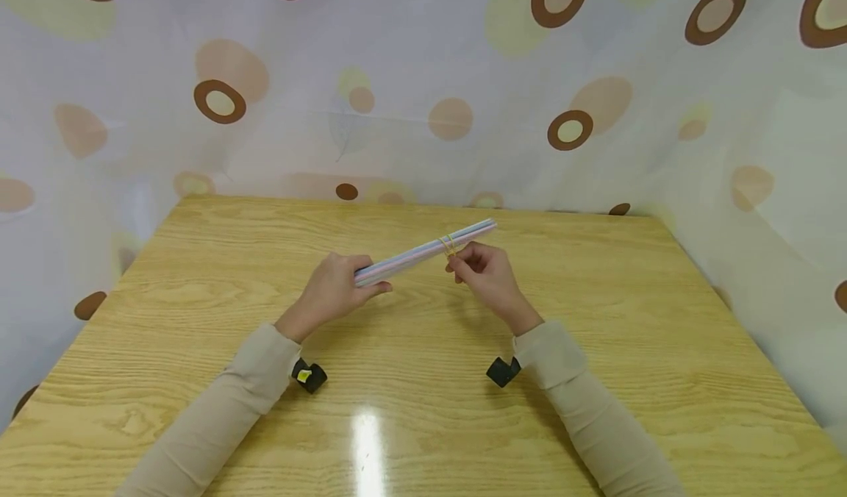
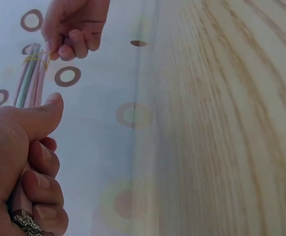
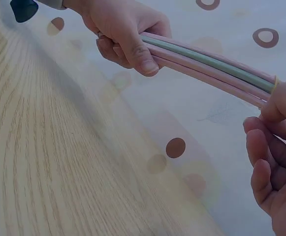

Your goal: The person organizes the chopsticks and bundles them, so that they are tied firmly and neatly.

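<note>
My left hand [image 1: 334, 285] grips the lower end of a bundle of slender pink, green and pale blue sticks [image 1: 404, 259]. The bundle slants up to the right above the table. In the left wrist view a dark, patterned stick end [image 2: 27, 223] shows below the curled fingers. Around the far part of the bundle runs a yellow rubber band [image 1: 448, 244]. Thumb and index fingertip of my right hand [image 1: 488, 276] pinch this band at the side of the sticks. The right hand's other fingers [image 3: 261, 179] are loosely curled.
Beneath both hands lies a wood-grain table [image 1: 410, 350]. A white curtain [image 1: 397, 129] with brown and beige circles stands behind its far edge and along the sides. Black devices are worn at the left wrist [image 1: 309, 376] and right wrist [image 1: 503, 372].
</note>
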The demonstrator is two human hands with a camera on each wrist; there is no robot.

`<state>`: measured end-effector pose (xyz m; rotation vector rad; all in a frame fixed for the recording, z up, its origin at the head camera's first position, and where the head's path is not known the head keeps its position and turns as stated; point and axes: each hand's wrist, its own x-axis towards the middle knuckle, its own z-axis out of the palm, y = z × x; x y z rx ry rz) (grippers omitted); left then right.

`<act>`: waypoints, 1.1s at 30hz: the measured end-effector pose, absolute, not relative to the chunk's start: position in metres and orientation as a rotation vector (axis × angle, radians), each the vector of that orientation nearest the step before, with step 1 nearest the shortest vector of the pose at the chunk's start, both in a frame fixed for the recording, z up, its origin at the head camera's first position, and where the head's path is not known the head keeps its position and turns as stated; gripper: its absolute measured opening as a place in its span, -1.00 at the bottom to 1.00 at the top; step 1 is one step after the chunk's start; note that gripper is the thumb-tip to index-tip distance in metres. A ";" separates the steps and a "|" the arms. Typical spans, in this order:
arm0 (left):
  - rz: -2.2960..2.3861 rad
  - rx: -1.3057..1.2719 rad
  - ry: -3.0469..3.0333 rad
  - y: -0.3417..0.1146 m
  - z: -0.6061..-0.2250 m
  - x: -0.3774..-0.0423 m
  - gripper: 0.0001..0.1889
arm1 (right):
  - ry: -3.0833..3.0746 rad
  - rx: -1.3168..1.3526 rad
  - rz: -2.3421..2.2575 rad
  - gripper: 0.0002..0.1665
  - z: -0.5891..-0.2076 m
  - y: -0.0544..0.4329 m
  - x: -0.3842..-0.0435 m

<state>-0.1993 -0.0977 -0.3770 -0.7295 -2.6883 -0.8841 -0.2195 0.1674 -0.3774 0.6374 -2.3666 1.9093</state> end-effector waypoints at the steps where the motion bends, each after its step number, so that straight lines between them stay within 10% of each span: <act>1: -0.915 -0.713 -2.703 -0.098 -0.377 -0.200 -0.66 | -2.362 0.658 1.864 -0.84 -0.378 0.167 -0.219; 33: -1.576 -0.553 -2.952 -0.085 -0.382 -0.193 -0.73 | -2.136 1.302 1.970 -0.55 -0.359 0.159 -0.200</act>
